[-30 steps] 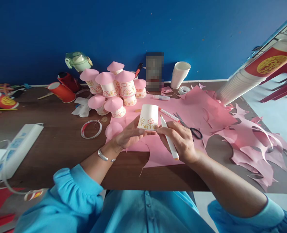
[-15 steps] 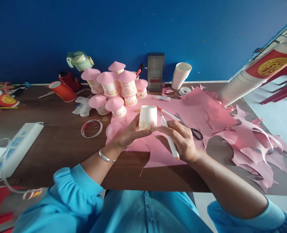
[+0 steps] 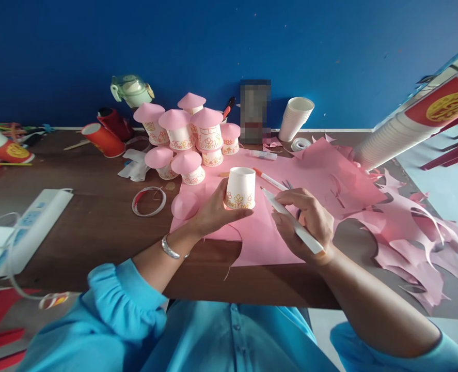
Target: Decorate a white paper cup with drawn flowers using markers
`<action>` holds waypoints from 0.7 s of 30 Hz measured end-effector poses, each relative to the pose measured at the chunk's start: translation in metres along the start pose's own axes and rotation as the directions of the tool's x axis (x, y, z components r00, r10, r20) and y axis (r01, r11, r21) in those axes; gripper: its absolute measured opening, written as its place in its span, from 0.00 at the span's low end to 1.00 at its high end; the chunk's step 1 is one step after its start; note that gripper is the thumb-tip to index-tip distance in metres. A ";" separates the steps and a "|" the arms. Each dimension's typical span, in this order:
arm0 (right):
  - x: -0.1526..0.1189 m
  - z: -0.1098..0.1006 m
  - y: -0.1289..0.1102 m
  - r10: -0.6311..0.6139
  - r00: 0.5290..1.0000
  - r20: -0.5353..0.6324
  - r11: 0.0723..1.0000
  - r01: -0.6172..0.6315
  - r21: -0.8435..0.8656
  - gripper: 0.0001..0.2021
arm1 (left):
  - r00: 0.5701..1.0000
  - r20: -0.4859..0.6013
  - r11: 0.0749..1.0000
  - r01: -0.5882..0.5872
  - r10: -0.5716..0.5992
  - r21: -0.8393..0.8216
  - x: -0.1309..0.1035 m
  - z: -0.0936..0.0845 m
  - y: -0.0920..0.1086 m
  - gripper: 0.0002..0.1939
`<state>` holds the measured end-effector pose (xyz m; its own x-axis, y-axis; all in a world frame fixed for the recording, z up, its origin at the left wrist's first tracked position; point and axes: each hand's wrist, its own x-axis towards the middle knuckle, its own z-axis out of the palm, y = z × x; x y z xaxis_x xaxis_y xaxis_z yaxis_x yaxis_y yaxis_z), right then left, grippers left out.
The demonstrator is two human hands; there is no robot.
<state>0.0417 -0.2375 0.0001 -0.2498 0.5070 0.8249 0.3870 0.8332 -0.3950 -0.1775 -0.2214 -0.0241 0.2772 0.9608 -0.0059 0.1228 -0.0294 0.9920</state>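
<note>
My left hand (image 3: 213, 211) holds a white paper cup (image 3: 241, 182) upside down, its lower band drawn with flowers. In my right hand (image 3: 310, 219) is a white marker (image 3: 298, 226), its tip pointing up and left, apart from the cup. Pink paper (image 3: 267, 243) lies beneath both hands. An orange-and-white marker (image 3: 269, 179) rests behind the cup. Scissors (image 3: 287, 184) are partly hidden by my right hand. Left of the cup sits a pink paper cone (image 3: 185, 205). Beyond it stand several decorated cups with pink cone roofs (image 3: 187, 162).
Stacked white cups (image 3: 296, 119) stand near the blue wall beside a dark blurred-out box (image 3: 255, 111). Pink scraps (image 3: 410, 248) and a long cup stack (image 3: 391, 139) occupy the right. A tape roll (image 3: 148, 201), red cup (image 3: 103, 139) and power strip (image 3: 29, 227) lie left.
My right hand has moved right, away from the cup, and the marker in it now tilts more. The cup has turned slightly in my left hand, and the whole view has shifted a little.
</note>
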 end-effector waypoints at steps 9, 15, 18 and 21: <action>-0.001 -0.002 0.002 -0.025 0.999 0.027 0.999 0.025 0.032 0.13 | 1.000 -0.012 0.999 0.000 0.000 0.036 0.000 0.000 0.002 0.41; 0.002 -0.002 0.001 -0.045 0.999 0.016 0.998 0.045 0.049 0.11 | 1.000 0.015 0.999 0.003 -0.004 0.049 -0.001 -0.001 0.005 0.39; 0.000 0.000 0.000 -0.035 0.999 -0.020 0.999 0.036 0.004 0.12 | 0.999 0.054 0.999 0.005 -0.007 0.044 -0.001 -0.001 0.007 0.37; -0.001 0.002 0.000 -0.016 0.999 -0.047 1.000 0.016 -0.016 0.14 | 0.998 0.069 0.999 0.004 -0.007 0.039 -0.001 -0.002 0.007 0.38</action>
<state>0.0401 -0.2379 -0.0014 -0.2138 0.4825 0.8494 0.3970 0.8374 -0.3757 -0.1786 -0.2225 -0.0166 0.3410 0.9398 -0.0210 0.1608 -0.0363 0.9863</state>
